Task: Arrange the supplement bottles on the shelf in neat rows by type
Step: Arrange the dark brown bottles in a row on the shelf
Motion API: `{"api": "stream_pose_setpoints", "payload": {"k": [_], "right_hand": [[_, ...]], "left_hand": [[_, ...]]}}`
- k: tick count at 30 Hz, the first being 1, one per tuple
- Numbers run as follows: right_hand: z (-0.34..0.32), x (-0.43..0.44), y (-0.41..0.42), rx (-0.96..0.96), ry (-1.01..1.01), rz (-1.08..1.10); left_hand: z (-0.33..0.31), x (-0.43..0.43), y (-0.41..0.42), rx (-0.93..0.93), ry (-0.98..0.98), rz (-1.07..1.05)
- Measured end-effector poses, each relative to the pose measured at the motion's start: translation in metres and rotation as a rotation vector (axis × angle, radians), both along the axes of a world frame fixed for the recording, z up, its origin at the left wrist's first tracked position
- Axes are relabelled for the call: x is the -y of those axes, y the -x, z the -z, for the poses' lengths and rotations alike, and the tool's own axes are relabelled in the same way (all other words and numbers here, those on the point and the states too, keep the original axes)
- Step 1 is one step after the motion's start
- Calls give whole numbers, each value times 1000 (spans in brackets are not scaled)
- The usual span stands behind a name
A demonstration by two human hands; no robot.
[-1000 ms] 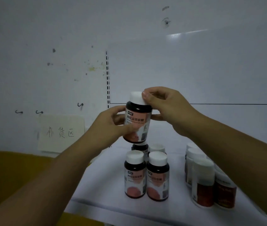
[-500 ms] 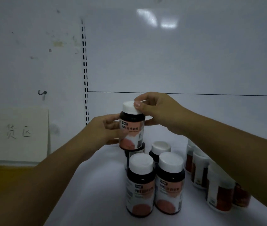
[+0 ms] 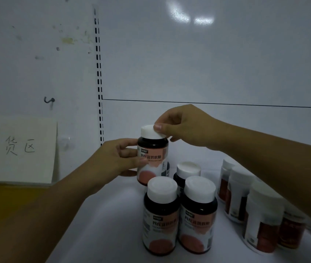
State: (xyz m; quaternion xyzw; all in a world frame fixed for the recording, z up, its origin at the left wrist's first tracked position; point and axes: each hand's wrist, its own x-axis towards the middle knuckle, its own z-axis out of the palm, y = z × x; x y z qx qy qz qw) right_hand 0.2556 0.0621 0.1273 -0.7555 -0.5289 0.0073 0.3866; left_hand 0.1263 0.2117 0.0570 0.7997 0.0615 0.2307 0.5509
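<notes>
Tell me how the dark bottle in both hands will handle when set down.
Probably rigid: the held bottle shows no dent in the grip of the left hand. Its smooth label may be slippery. Tall and narrow, it could tip if nudged; the right hand pinches its white cap.

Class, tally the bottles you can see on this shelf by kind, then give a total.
Dark bottles with pink labels: 4
White bottles with red labels: 4 in view, others may be hidden
Total: 8 in view

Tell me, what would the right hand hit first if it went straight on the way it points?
The white cap of the held bottle: the right hand points left at it, fingertips touching.
</notes>
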Motion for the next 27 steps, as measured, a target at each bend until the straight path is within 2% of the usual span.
{"api": "stream_pose_setpoints", "payload": {"k": [7,12,19,22,25,27], "right_hand": [[15,3,-5,45,76,11],[25,7,-4,184,277,27],[35,11,-4,174,431,33],[34,8,-6,163,439,34],[28,-7,-13,190,338,109],[27,-23,-16,224,368,166]], "left_hand": [[15,5,0,-65,15,8],[39,7,-5,-124,37,-36],[57,12,-13,-200,2,-51],[57,14,-11,-203,1,-61],[56,15,-9,-192,-49,-66],[56,15,-7,-190,-50,-63]]}}
